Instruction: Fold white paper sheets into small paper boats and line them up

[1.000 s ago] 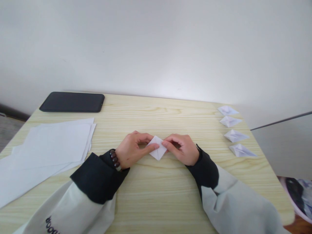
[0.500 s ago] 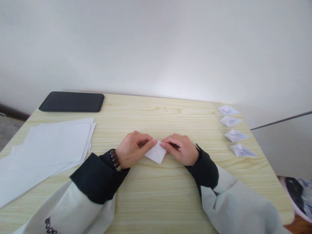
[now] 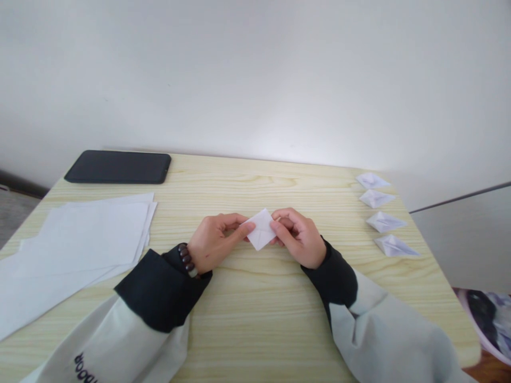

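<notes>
A small folded white paper piece (image 3: 261,230), diamond shaped, is held at the middle of the light wooden table (image 3: 255,308). My left hand (image 3: 213,243) pinches its left corner with thumb and forefinger. My right hand (image 3: 297,236) pinches its right side, fingers curled. The paper is tilted up off the table surface. A bead bracelet sits on my left wrist.
A stack of white paper sheets (image 3: 75,239) lies at the left. A black phone (image 3: 118,166) rests at the back left. Several folded paper boats (image 3: 383,221) stand in a row along the right edge. A wall rises right behind the table.
Both hands have lifted the folded paper slightly and moved it a little away from me; it now tilts up instead of lying flat.
</notes>
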Action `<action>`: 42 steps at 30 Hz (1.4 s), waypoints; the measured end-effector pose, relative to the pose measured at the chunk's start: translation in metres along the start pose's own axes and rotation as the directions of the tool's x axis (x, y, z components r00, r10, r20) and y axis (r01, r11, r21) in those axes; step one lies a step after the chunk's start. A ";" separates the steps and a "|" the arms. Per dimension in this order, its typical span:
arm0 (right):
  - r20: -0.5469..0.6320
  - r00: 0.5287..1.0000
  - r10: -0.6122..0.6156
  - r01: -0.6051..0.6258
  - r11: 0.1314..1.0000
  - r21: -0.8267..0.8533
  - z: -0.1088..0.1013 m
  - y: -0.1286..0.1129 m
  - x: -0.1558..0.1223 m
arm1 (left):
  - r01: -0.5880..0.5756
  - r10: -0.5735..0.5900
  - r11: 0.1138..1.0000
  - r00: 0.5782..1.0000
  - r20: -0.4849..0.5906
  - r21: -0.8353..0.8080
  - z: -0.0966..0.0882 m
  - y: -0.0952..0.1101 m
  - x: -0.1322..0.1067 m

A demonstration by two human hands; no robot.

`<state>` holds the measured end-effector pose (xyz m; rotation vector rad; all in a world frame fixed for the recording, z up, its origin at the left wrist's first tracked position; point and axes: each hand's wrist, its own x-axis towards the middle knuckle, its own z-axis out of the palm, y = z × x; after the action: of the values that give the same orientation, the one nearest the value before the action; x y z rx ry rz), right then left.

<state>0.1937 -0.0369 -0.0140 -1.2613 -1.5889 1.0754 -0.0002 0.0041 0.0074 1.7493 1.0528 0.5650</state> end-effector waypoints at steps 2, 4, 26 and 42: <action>0.005 1.000 -0.018 0.018 0.999 -0.031 0.000 0.000 0.000 | 0.015 -0.015 1.000 1.000 -0.008 0.016 0.000 0.000 0.000; -0.006 0.999 -0.054 0.053 0.995 -0.081 0.000 0.000 -0.001 | 0.015 -0.015 0.995 1.000 0.004 0.094 -0.001 0.001 0.000; -0.057 0.998 -0.028 0.033 0.995 0.091 -0.001 0.005 0.001 | -0.058 0.060 0.996 0.998 -0.028 0.074 0.002 -0.006 -0.001; 0.003 0.999 -0.054 0.054 0.980 -0.189 -0.002 -0.004 0.001 | -0.076 0.081 0.996 0.991 -0.107 0.052 0.004 -0.009 0.000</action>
<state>0.1940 -0.0362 -0.0099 -1.3344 -1.7469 0.9058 -0.0006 0.0037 -0.0028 1.8253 1.0844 0.6959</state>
